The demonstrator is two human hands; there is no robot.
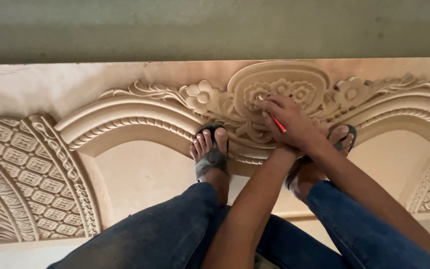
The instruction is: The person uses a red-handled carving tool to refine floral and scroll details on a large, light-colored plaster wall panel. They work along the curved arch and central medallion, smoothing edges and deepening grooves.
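On the carving's centre, hands: both laid together over the floral medallion (279,92).
Right hand (294,124): closed on a red pencil (276,121), tip at the flowers.
Left hand: hidden beneath the right; grip cannot be told.
Feet: sandals (211,157) on the carved panel (125,124).
Left: lattice relief (26,174).

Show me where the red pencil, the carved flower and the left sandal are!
red pencil (277,122), head view, middle of its shaft.
carved flower (199,93), head view, centre of the bloom.
left sandal (211,158), head view, grey strap over the foot.
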